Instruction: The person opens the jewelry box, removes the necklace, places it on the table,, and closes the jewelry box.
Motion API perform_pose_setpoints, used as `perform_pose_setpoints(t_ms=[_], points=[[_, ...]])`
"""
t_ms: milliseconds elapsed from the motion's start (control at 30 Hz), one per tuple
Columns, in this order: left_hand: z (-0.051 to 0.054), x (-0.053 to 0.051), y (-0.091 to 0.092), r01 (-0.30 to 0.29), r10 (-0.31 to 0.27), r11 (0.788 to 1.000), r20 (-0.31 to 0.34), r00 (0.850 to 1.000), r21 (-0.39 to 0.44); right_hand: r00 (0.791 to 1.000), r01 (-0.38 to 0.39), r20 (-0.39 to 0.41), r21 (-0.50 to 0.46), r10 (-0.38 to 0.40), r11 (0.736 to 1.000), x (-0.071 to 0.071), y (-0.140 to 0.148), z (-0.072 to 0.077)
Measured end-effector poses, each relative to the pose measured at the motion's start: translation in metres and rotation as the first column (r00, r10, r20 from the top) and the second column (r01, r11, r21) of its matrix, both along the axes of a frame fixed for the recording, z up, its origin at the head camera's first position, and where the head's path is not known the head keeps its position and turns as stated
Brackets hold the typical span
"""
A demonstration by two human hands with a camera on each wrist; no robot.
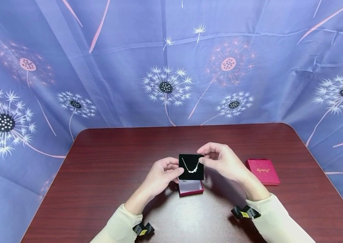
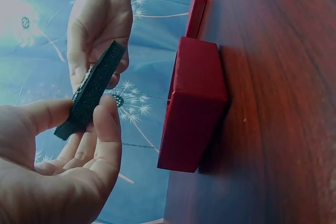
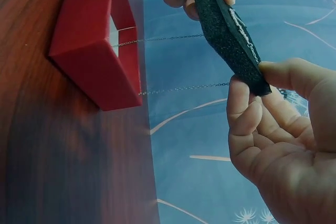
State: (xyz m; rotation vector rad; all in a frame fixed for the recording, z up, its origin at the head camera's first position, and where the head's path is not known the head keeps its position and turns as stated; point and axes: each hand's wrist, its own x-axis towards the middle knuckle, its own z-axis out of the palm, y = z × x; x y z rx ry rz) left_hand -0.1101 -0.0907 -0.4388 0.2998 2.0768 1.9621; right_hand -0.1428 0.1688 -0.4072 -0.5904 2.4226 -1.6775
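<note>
A black foam jewelry pad (image 1: 186,173) is held above the table between both hands, with a silver necklace (image 1: 193,171) draped in a V across its face. My left hand (image 1: 163,173) pinches the pad's left edge between thumb and fingers. At the upper right corner, my right hand (image 1: 221,160) pinches it the same way. Below the pad stands the red box base (image 1: 191,193), its inside whitish. In the right wrist view two thin strands of the chain (image 3: 178,88) run from the back of the pad (image 3: 231,35) down into the box base (image 3: 84,45).
On the table's right side lies a red lid (image 1: 262,172) with gold lettering, just beyond the right forearm. The dark red wooden table (image 1: 113,152) ends at a blue curtain (image 1: 122,84) printed with dandelions. Each sleeve carries a small black wrist camera (image 1: 245,212).
</note>
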Motion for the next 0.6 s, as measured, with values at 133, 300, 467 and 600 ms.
perform_pose_setpoints(t_ms=[133,300,467,600], points=[[-0.0013,-0.0005,0.0000,0.005,-0.005,1.000,0.020,1.000,0.009,1.000,0.007,-0.010,0.005,-0.007,1.000,-0.0006,-0.0002,-0.0034],[-0.0019,-0.0003,0.0010,-0.007,0.007,1.000,0.029,1.000,0.008,0.999,0.023,-0.047,0.028,-0.022,0.999,0.0001,-0.0008,-0.0055],[-0.0016,0.0001,0.0012,-0.031,0.031,1.000,0.039,0.999,-0.002,0.990,0.045,-0.140,0.097,-0.031,0.994,0.0020,-0.0014,-0.0049],[-0.0013,0.0001,0.0012,-0.046,0.047,0.999,0.043,0.998,-0.004,0.960,0.072,-0.280,0.162,-0.024,0.984,0.0053,0.0001,-0.0021]])
